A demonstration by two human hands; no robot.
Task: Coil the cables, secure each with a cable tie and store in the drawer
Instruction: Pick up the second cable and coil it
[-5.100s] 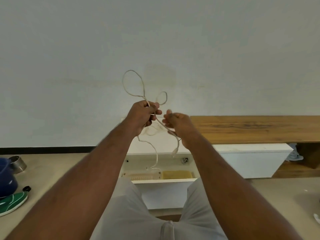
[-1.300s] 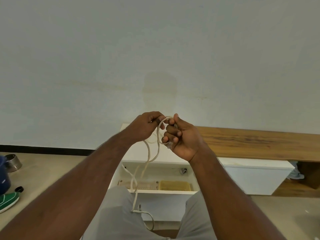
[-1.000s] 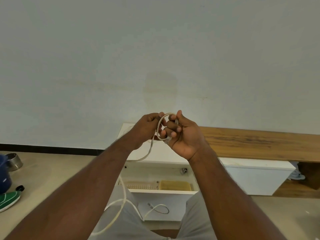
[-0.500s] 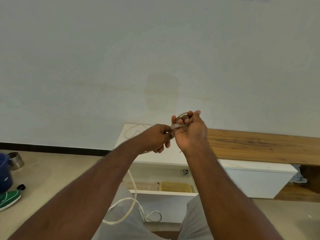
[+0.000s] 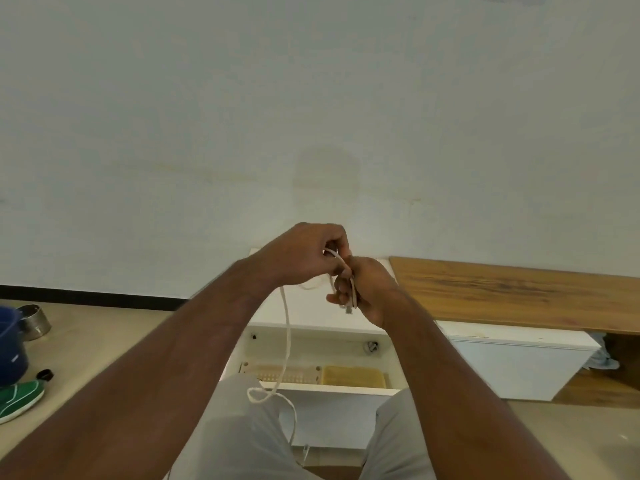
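A: Taking the open drawer (image 5: 329, 388) as our landmark and starting far left of it, we see a green shoe (image 5: 19, 400) on the floor, a blue container (image 5: 10, 344) just behind it and a metal bowl (image 5: 34, 322) beside that.

B: Nearer the drawer we come to our left hand (image 5: 306, 254), raised above it. Its fingers are curled round the white cable (image 5: 286, 336), pinching a strand near the top.

A: From that hand the cable hangs straight down in front of the drawer, makes a small loop at the drawer's front edge, and trails lower between our knees. We cannot make out its far end clearly.

B: Inside the drawer we see a pale slotted tray (image 5: 284, 372) on the left and a yellow box (image 5: 353, 375) on the right, side by side.

A: Just right of the left hand, touching it, is our right hand (image 5: 363, 289), also above the drawer. It grips a few gathered turns of the cable, with a plug end poking out below the fingers.

B: Right of the drawer runs a wooden top (image 5: 519, 292) over a white cabinet front (image 5: 519, 365).
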